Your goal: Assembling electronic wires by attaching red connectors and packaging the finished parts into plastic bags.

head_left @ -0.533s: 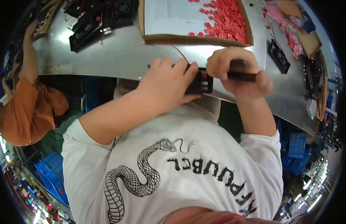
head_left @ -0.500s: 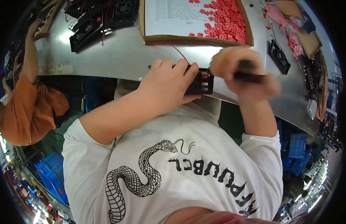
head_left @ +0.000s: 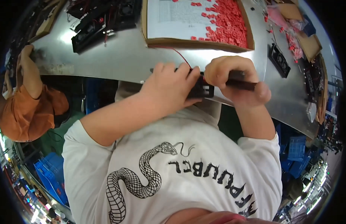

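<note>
I am holding a small black fan frame (head_left: pixel 202 89) at the near edge of the metal worktable (head_left: pixel 117 59), just in front of my chest. My left hand (head_left: pixel 171 87) is lying over the frame's left part, fingers curled down across its top, closed on it; most of the frame is hidden beneath that hand. My right hand (head_left: pixel 236 80) is wrapped in a fist around a dark, slim tool handle (head_left: pixel 242 84), which is lying roughly level and pointing toward the frame, its tip meeting the frame's right side. I cannot tell what kind of tip the tool carries, since my fingers are covering it. A thin red wire (head_left: pixel 180 58) is running from the frame up toward a shallow cardboard tray (head_left: pixel 150 39) just beyond my hands. The tray is holding a printed sheet (head_left: pixel 180 16) and a heap of small red parts (head_left: pixel 229 26) toward its right. Black fan units (head_left: pixel 94 26) are lying at the far left of the table, another black fan (head_left: pixel 279 59) at the right. A person in an orange top (head_left: pixel 27 112) is sitting to my left, well apart from my hands.
</note>
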`<state>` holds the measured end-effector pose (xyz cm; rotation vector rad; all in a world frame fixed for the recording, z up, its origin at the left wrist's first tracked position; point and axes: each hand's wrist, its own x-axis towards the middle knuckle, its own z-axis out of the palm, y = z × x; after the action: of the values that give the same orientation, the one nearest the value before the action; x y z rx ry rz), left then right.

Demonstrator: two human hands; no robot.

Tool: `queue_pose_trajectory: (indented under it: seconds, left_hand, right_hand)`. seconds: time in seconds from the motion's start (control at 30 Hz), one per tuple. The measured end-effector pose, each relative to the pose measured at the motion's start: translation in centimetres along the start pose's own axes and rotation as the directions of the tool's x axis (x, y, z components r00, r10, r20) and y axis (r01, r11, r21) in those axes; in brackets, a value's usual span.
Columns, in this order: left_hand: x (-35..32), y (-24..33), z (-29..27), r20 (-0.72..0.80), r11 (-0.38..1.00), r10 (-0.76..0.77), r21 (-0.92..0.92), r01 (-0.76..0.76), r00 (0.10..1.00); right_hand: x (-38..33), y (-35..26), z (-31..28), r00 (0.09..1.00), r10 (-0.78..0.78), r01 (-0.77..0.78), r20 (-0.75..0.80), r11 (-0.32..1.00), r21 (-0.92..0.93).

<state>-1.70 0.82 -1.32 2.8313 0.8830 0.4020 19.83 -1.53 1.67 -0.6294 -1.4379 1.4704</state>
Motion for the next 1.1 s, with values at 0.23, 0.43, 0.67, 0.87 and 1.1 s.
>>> queue_pose_trajectory:
  seconds: [0.23, 0.43, 0.67, 0.87, 1.1]
  left_hand:
    - [0.5, 0.2, 0.0, -0.034, 1.000, 0.004, 0.031, -0.002, 0.999]
    - [-0.4, 1.3, -0.3, -0.030, 1.000, 0.029, 0.003, -0.029, 0.999]
    - [-0.3, 1.3, -0.1, -0.045, 0.999, -0.004, 0.031, 0.006, 0.999]
    - [-0.2, 1.3, 0.0, -0.057, 0.998, 0.006, 0.065, -0.002, 0.998]
    - [-0.1, 1.2, -0.2, -0.066, 0.996, 0.026, 0.090, -0.020, 0.997]
  right_hand:
    - [0.3, 0.1, -0.1, 0.989, -0.080, 0.090, -0.123, 0.993, 0.076]
    - [0.6, -0.5, -0.6, 0.992, -0.121, 0.126, -0.047, 0.984, 0.129]
    - [-1.1, -1.4, -0.1, 0.945, -0.171, 0.238, -0.279, 0.945, 0.225]
    - [-2.7, 0.7, 0.6, 0.819, -0.358, 0.482, -0.448, 0.853, 0.200]
    - [-3.1, 1.1, 0.6, 0.839, -0.317, 0.454, -0.443, 0.856, 0.247]
